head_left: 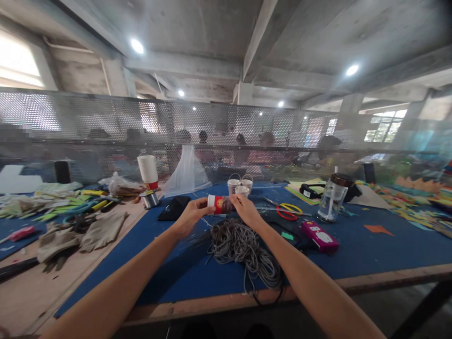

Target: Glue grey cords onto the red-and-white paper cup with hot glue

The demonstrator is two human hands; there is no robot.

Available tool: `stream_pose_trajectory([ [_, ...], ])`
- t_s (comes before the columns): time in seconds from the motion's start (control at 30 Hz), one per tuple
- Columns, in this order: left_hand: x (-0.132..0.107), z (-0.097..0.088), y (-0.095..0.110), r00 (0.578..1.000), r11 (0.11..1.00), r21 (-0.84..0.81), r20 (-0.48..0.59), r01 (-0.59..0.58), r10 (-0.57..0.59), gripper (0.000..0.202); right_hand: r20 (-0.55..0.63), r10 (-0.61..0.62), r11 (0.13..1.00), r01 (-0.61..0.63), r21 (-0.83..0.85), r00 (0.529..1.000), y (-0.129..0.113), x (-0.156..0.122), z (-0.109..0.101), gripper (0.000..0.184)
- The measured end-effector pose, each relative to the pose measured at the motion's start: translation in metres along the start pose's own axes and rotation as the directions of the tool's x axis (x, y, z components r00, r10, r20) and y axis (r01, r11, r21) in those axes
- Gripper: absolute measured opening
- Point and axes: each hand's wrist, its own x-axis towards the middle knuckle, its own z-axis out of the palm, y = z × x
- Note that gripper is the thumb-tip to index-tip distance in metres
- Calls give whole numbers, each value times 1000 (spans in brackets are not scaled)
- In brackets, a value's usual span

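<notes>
Above the blue table mat a red and white paper cup lies on its side between my two hands. My left hand is closed on one end of it. The fingers of my right hand grip the other end, where a brownish band shows; its detail is too small to make out. Just below lies a tangled heap of grey cord. Behind my right hand stand several small cups with thin looped handles.
Red and yellow scissors, a purple packet and a clear drinking bottle lie to the right. Leftward are a black phone, a wire spool, stacked paper cups and work gloves. A perforated metal screen stands behind.
</notes>
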Motion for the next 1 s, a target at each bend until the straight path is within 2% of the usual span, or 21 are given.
stream_pose_trajectory([
  [0.13, -1, 0, 0, 1000, 1000, -13, 15, -5, 5, 38, 67, 16, 991, -25, 128, 998, 1, 1, 3, 44],
  [0.3, -2, 2, 4, 1000, 996, -82, 13, 26, -26, 38, 49, 5, 975, -16, 223, 999, 0, 2, 4, 40],
  [0.5, 1, 0, 3, 996, 967, -239, -6, 83, -87, 32, 87, 24, 963, -46, 265, 996, -7, -1, 2, 40],
  [0.9, -1, 2, 5, 994, 963, -252, -37, 93, -106, 32, 120, 15, 946, -53, 321, 993, -13, -3, -1, 40],
  [1.0, 1, 1, 2, 992, 963, -254, -60, 93, -111, 33, 97, 32, 953, -60, 296, 995, -11, -1, -2, 38],
])
